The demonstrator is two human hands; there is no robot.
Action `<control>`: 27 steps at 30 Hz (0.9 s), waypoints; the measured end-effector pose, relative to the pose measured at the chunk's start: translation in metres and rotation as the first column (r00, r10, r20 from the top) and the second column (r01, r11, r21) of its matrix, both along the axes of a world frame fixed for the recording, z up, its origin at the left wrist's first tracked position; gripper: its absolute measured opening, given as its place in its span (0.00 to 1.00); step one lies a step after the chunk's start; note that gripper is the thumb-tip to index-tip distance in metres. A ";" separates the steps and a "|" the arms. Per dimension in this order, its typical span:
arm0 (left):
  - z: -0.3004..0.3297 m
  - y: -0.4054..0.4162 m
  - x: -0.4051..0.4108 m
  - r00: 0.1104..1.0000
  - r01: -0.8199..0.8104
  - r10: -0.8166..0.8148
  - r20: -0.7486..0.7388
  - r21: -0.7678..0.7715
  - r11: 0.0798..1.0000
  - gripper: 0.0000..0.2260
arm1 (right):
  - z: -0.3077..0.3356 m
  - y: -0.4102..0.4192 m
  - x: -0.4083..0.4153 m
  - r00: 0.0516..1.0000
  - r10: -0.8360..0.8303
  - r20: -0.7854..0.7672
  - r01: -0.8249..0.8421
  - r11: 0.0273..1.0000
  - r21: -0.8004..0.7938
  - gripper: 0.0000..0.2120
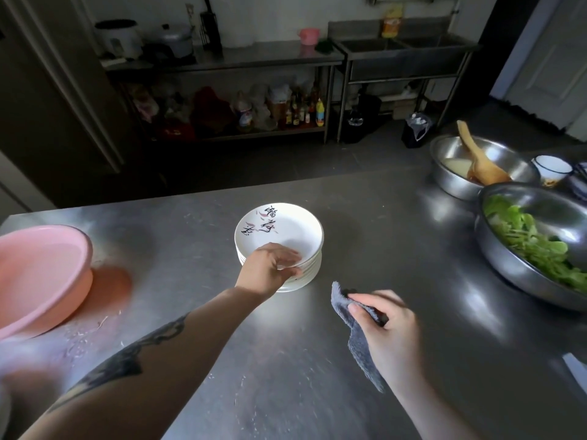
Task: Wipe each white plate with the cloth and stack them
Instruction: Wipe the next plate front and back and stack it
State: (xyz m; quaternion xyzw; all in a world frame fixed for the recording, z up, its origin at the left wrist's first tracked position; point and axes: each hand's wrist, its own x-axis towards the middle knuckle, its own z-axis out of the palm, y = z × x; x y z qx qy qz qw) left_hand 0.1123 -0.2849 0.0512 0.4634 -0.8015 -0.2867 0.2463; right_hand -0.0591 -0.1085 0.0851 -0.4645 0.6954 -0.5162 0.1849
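One head-worn wide-angle view looks forward and down, close over the steel counter, kitchen beyond.

Glossy plates, fuzzy cloth, scuffed steel table.

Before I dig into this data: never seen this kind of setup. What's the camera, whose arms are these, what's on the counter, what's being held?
There is no robot here. It is one wide-angle camera worn on a person's head, looking forward and down at their two bare hands over a steel counter.

The left hand grips the near rim of the top plate on a stack of white plates; that plate has black painted characters. The right hand pinches a grey cloth, which hangs clear of the plates.

Also on the counter: a tilted pink basin at left, and at right a steel bowl of leafy greens, another steel bowl holding a wooden spoon, and a small white bowl.
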 end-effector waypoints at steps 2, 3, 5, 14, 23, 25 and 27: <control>0.004 0.005 0.002 1.000 -0.006 0.006 0.019 -0.038 0.999 0.13 | 0.001 0.001 0.001 1.000 0.011 -0.014 -0.011 1.000 0.001 0.10; 0.007 0.010 0.004 1.000 -0.004 0.007 0.029 -0.092 0.996 0.12 | 0.002 0.002 0.001 0.999 0.022 -0.025 -0.022 1.000 0.010 0.10; 0.014 0.026 0.011 0.999 -0.028 0.037 0.029 -0.255 0.967 0.11 | 0.004 0.003 0.001 0.996 0.064 -0.060 -0.061 0.997 0.051 0.08; 0.004 0.174 0.128 0.873 -0.433 0.470 0.134 -0.231 0.871 0.08 | -0.009 0.003 0.053 0.878 0.386 -0.282 -0.353 0.922 0.162 0.07; -0.003 0.291 0.255 0.525 -0.828 0.835 0.165 -0.131 0.546 0.07 | -0.020 0.016 0.197 0.646 0.714 -0.271 -0.691 0.697 0.192 0.10; -0.002 0.305 0.283 0.441 -0.878 0.883 0.160 -0.127 0.462 0.07 | -0.017 0.021 0.228 0.612 0.746 -0.264 -0.728 0.661 0.181 0.10; -0.005 0.312 0.316 0.346 -0.925 0.926 0.149 -0.114 0.363 0.08 | -0.016 0.023 0.258 0.593 0.763 -0.257 -0.754 0.638 0.154 0.11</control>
